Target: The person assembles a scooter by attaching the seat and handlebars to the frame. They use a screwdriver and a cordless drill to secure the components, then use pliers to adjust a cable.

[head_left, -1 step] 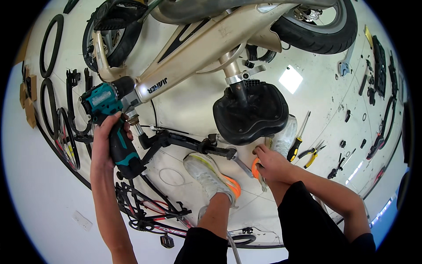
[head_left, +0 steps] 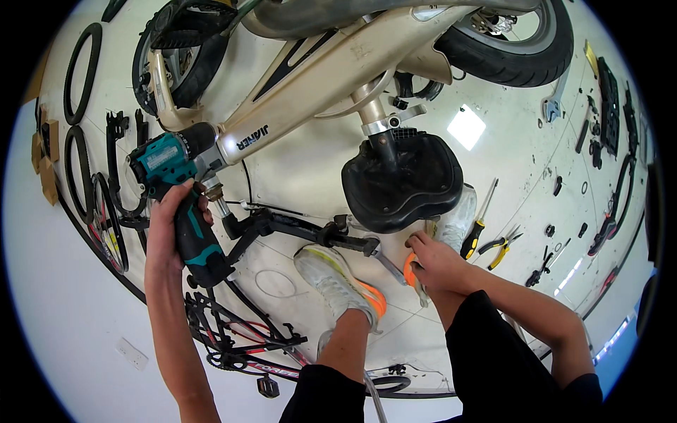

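A teal-and-black cordless drill is gripped by my left hand, its fingers wrapped around the handle. From its nose a grey metal angled piece with a silver socket-like end points down to one end of a black metal bicycle part; whether they touch, I cannot tell. My right hand has its fingers bunched together over my right shoe, below a black saddle. Whatever those fingers may hold is hidden. Close by, a grey tool handle runs from the black part's other end.
A gold bicycle frame lies across the far side with its wheels. To the right are a screwdriver, pliers, an adjustable wrench and several small parts. Tyres and another bike frame line the left.
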The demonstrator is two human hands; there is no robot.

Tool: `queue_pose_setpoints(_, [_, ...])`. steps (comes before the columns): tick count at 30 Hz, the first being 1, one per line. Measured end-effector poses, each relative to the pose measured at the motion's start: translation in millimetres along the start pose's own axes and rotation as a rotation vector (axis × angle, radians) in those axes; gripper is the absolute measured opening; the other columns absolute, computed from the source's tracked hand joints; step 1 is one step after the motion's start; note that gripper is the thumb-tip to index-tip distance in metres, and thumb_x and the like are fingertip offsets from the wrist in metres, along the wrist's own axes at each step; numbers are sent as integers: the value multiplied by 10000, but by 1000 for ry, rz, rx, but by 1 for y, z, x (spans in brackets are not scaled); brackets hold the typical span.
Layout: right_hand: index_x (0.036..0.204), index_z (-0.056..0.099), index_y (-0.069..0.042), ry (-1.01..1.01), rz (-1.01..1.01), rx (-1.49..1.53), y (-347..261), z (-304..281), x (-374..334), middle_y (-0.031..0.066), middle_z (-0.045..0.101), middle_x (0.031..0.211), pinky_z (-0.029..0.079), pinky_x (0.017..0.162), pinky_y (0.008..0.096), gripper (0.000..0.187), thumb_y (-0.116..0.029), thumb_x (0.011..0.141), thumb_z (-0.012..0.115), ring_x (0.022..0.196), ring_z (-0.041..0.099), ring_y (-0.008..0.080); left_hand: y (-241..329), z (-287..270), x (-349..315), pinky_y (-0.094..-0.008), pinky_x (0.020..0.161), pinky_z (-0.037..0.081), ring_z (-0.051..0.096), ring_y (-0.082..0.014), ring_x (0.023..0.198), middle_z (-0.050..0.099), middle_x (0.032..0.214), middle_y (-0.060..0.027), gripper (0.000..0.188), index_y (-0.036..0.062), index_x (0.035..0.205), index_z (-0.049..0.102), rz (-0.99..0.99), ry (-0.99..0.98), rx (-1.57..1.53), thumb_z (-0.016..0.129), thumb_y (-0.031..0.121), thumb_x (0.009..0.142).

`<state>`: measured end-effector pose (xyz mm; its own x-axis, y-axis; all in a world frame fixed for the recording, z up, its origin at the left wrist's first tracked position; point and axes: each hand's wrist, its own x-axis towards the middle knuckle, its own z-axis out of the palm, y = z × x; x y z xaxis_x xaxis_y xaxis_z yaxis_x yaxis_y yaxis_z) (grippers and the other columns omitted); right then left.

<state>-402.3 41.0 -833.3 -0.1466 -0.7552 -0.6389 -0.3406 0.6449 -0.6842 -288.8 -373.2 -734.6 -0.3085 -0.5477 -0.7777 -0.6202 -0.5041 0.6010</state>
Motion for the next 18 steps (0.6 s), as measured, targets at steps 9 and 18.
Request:
queue_pose_setpoints(9, [1107, 503, 25, -2, -3, -21, -1, 0, 1, 201, 533, 1051, 513, 739, 449, 367, -82, 768, 595, 870, 600, 397, 1, -4, 0, -275, 551, 502, 596, -165, 561, 594, 690, -74, 262, 1, 930, 595, -5, 13, -45, 623, 256, 875])
queue_pose_setpoints(18, [1105, 499, 40, -43, 12, -25, 0, 0, 3, 215, 524, 1052, 514, 752, 455, 387, -88, 754, 599, 874, 599, 402, -5, -7, 5, -274, 547, 497, 590, -165, 563, 591, 685, -75, 265, -2, 928, 596, -3, 1, -44, 625, 254, 867])
